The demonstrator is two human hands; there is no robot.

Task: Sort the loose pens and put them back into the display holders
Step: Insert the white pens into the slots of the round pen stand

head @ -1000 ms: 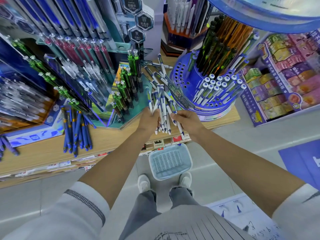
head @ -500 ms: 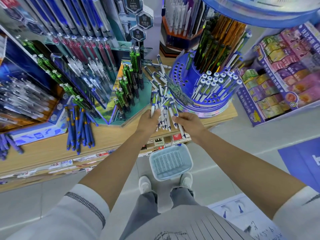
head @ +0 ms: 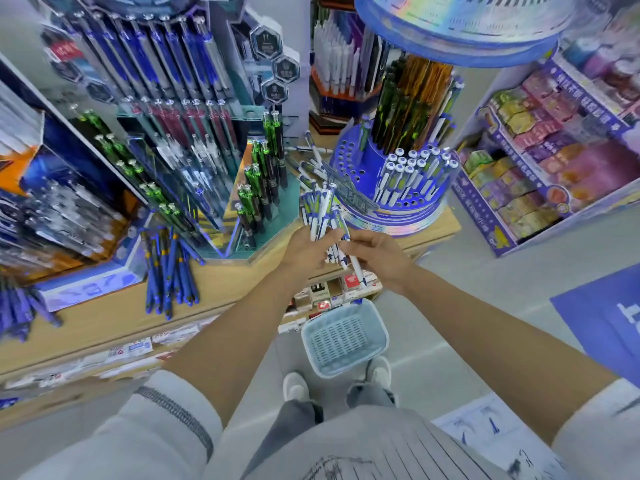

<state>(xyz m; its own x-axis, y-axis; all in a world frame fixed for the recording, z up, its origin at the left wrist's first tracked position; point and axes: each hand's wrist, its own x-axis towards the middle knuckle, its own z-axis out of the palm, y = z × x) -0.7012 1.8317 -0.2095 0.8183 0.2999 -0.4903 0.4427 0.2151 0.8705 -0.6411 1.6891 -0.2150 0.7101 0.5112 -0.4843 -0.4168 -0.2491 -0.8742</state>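
From the head camera, the left hand (head: 304,251) and right hand (head: 377,258) both clasp a bundle of white-and-blue pens (head: 322,213) above the edge of the shelf (head: 104,320), just in front of the round blue holder (head: 349,161); the gathering step looks nearly done. Next, I judge, single pens must be drawn out and set upright into the holder's free holes, matching those standing there

Both hands (head: 341,252) grip a bundle of pens (head: 322,216).
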